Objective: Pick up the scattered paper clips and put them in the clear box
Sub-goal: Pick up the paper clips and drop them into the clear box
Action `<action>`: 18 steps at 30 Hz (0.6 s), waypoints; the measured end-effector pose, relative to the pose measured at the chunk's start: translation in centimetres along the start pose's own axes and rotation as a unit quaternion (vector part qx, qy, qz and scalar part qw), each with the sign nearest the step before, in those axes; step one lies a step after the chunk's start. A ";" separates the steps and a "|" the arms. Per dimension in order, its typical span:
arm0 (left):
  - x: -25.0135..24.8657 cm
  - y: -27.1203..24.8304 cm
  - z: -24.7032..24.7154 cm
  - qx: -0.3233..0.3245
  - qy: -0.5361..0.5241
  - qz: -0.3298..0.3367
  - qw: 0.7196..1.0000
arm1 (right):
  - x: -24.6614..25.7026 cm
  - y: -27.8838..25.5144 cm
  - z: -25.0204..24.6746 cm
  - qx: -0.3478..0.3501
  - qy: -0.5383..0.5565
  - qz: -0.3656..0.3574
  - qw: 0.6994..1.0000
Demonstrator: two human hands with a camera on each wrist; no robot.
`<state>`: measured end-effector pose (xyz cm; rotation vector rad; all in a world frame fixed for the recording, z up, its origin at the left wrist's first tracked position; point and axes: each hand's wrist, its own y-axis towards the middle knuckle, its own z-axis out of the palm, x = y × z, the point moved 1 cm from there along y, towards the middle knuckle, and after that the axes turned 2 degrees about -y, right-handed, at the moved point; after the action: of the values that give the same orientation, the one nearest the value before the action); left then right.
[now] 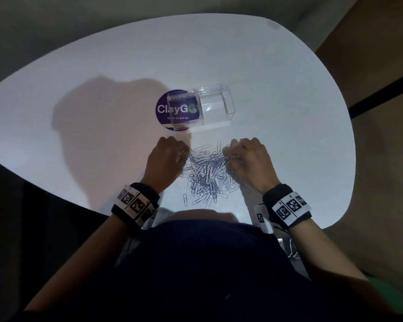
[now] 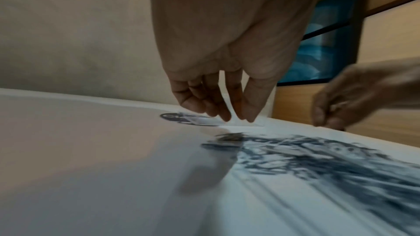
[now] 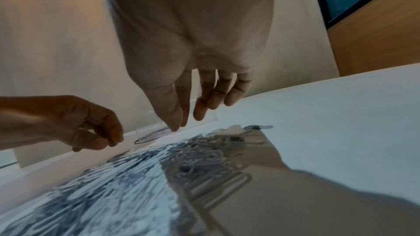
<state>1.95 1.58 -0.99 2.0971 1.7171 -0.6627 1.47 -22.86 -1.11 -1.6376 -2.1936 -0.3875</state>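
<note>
A heap of silver paper clips [image 1: 206, 173] lies on the white table [image 1: 277, 101], blurred in the wrist views [image 2: 318, 159] [image 3: 136, 177]. The clear box [image 1: 215, 108] stands just beyond it, its lid [image 1: 182, 112] swung open to the left. My left hand [image 1: 183, 154] hovers at the heap's left edge with the fingers [image 2: 248, 112] pointing down and their tips drawn close; I see no clip between them. My right hand [image 1: 228, 154] hovers at the right edge, thumb and forefinger tips [image 3: 175, 125] near each other and likewise bare.
A round purple "ClayGo" sticker [image 1: 165, 108] lies under the open lid. A few loose clips [image 1: 197, 201] trail toward the table's near edge by my body. White table extends left, right and beyond the box. Walls and a wooden partition [image 1: 370, 31] stand behind.
</note>
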 end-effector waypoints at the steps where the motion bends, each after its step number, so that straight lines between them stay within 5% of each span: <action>1: -0.7 -0.4 0.2 0.014 0.008 0.031 0.999 | 0.6 0.1 0.3 0.013 0.004 -0.017 1.000; 7: -1.7 -2.1 2.6 0.117 0.065 0.047 0.990 | 2.0 0.9 2.0 0.082 -0.041 -0.035 0.995; 14: -0.4 -2.2 1.6 0.120 0.064 0.042 0.990 | 1.3 0.9 2.1 0.072 -0.011 -0.014 0.997; 18: -0.4 -2.0 1.4 0.055 0.024 0.066 0.996 | 1.3 1.0 2.0 0.060 0.029 -0.007 0.998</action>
<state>-0.29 0.95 -1.86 2.2974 1.5815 -0.6872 1.85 -20.59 -2.33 -1.5287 -2.1435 -0.2962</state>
